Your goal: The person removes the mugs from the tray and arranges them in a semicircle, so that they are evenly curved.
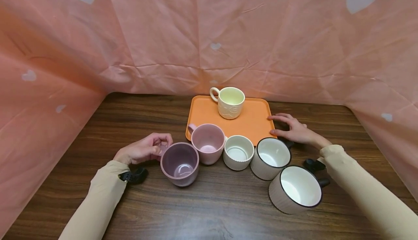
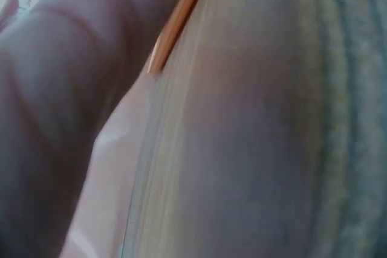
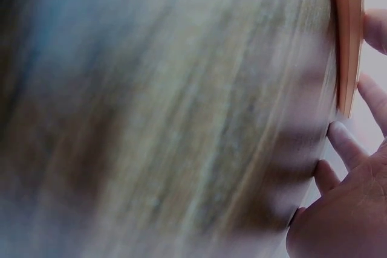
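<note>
My left hand (image 1: 143, 149) pinches the handle of a dark purple mug (image 1: 184, 182) standing on the table at centre left; much of the handle is hidden behind the fingers. At the right edge of an orange tray (image 1: 256, 118), my right hand (image 1: 296, 130) has its thumb and index fingertips against the rim, fingers spread. The right wrist view shows this tray rim (image 3: 347, 40) beside the fingertips. A cream mug (image 1: 230, 109) with a raised pattern stands upright on the tray, its handle to the left.
In front of the tray stand a pink mug (image 1: 209, 156), a small white ribbed cup (image 1: 237, 163) and two white mugs with black rims, one farther back (image 1: 266, 169) and one nearer (image 1: 284, 198). Pink cloth (image 1: 156, 25) with hearts surrounds the wooden table (image 1: 156, 211).
</note>
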### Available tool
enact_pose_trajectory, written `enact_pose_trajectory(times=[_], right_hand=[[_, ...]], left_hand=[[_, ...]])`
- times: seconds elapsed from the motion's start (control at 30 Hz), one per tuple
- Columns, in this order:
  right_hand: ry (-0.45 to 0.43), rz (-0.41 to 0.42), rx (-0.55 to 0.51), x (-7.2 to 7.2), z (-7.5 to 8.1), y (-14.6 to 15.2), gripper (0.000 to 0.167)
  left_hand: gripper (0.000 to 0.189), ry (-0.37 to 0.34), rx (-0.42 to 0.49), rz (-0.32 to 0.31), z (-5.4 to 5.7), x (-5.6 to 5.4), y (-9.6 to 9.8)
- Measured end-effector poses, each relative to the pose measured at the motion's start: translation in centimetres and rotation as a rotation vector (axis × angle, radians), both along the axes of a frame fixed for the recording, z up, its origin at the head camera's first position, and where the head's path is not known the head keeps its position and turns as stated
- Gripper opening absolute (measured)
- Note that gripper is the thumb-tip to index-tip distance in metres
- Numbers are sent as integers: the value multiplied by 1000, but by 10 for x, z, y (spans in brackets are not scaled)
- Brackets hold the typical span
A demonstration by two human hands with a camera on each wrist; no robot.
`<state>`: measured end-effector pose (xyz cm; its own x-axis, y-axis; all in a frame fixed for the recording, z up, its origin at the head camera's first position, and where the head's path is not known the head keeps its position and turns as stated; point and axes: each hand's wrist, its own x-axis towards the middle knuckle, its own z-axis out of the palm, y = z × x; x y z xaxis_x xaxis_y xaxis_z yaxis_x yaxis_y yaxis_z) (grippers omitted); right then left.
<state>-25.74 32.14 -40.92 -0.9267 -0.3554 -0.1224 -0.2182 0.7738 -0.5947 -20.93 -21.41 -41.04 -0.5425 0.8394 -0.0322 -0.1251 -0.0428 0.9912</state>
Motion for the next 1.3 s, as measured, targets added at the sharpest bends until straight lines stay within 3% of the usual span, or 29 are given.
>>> enact_pose_trajectory(times=[0.73, 0.87, 1.03, 1.17, 1.3], right_hand=[[0, 2, 10, -1, 0, 1, 60], [-2, 0, 10, 0, 0, 1, 60], [-4, 1, 2, 1, 1, -1, 61], [-2, -2, 5, 1, 1, 0, 60], [-1, -1, 5, 1, 2, 1, 60]], left_hand=[[28, 35, -10, 20, 1, -6, -2], [24, 37, -46, -7, 4, -9, -4], [16, 98, -160, -9, 18, -20, -12], [26, 154, -290, 73, 33, -31, -11], [35, 247, -370, 246, 43, -46, 1]])
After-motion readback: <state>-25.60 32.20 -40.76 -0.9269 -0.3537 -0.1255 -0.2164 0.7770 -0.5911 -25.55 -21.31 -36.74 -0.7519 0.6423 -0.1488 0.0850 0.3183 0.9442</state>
